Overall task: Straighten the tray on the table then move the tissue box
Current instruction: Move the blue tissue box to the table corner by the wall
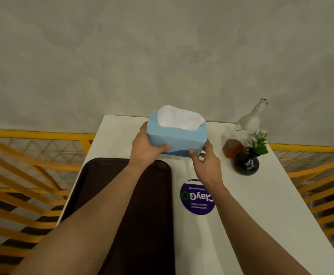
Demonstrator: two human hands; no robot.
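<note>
**Two hands on one tissue box at the far end of the table**

One yellow railing (39,133) with slatted orange bars runs along the left, below a plain grey wall (162,46). One dark brown tray (146,205) lies on the left half of the white table (271,205), its long axis running away from the viewer and its sides roughly square with the table's left edge. The left forearm crosses above it.

The left hand (144,149) grips the left end of the single blue tissue box (179,138), thumb pressed on the near face and fingers wrapped behind, out of sight. The box is beyond the tray's far right corner, near the table's far edge, its long axis running left to right and its opening facing up, with white tissue showing. Whether it rests on the table or is lifted cannot be told.

The right hand (205,163) holds the box's right near corner, thumb on the front, fingers curled at the end.

One round purple sticker (193,197) lies below it. Farther right stand one amber bottle (232,148), one black vase (246,164) with green leaves, and one white figurine (250,120).
</note>
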